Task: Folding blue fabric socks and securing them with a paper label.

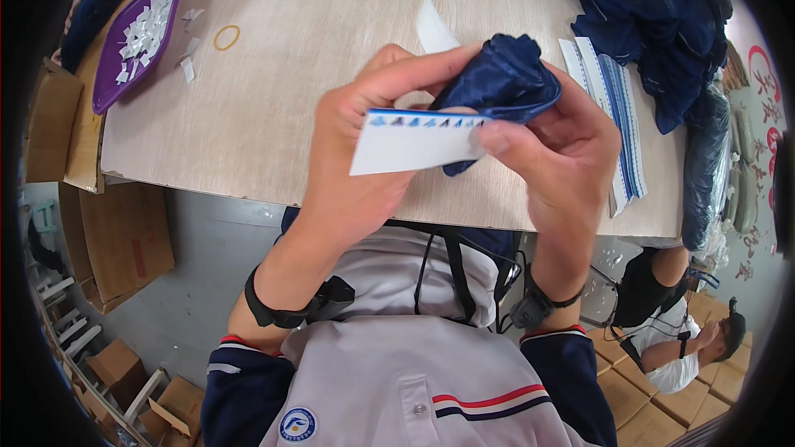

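My left hand (352, 141) and my right hand (575, 153) are raised over the near part of the table. Between them is a bunched piece of shiny navy blue fabric (507, 83), gripped from both sides. A white paper strip (414, 149) with a blue patterned edge lies across the front of the fabric. My right thumb presses on the strip's right end, and its left part passes in front of my left palm. Several of my left fingers are hidden behind the strip and fabric.
A purple tray (103, 93) of small white tags stands at the left, with a yellow rubber band (238, 37) nearby. On the right lie paper strips (619, 108) and a navy fabric pile (625, 12). Another person (675, 356) is at the lower right.
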Action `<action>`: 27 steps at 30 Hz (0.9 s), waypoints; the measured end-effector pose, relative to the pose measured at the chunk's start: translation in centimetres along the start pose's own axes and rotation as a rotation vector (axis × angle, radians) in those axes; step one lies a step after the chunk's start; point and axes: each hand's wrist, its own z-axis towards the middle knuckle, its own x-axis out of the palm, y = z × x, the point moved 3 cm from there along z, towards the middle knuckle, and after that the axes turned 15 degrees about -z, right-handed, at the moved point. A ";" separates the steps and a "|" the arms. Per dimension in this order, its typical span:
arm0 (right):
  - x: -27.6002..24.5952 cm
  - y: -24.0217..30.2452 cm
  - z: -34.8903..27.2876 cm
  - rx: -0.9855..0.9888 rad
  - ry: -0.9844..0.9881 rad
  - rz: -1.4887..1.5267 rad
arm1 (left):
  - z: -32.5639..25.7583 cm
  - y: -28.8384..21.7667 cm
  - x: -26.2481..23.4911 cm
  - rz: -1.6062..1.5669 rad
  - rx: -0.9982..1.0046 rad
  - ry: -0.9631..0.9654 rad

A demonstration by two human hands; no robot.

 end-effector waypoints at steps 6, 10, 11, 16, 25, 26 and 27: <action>1.2 -2.3 -0.4 -0.120 -0.123 0.168 | -0.7 -1.7 0.4 0.236 0.010 0.027; 1.5 -2.0 -1.3 -0.114 -0.126 0.267 | -1.0 -3.2 1.0 0.310 0.182 0.097; 1.6 -2.3 -1.5 -0.112 -0.115 0.295 | -1.1 -3.2 1.2 0.379 0.216 0.082; 1.7 -2.8 -2.1 -0.090 -0.163 0.474 | -0.7 -3.2 2.5 0.512 0.305 -0.034; 0.2 -4.6 -3.0 -0.075 -0.123 0.671 | 0.6 -3.8 3.7 0.817 0.550 -0.013; 0.5 -4.5 -3.1 -0.096 -0.132 0.691 | 0.5 -3.6 3.9 0.818 0.532 0.009; 0.8 -4.4 -3.1 -0.117 -0.142 0.711 | 0.3 -3.5 4.0 0.819 0.515 0.032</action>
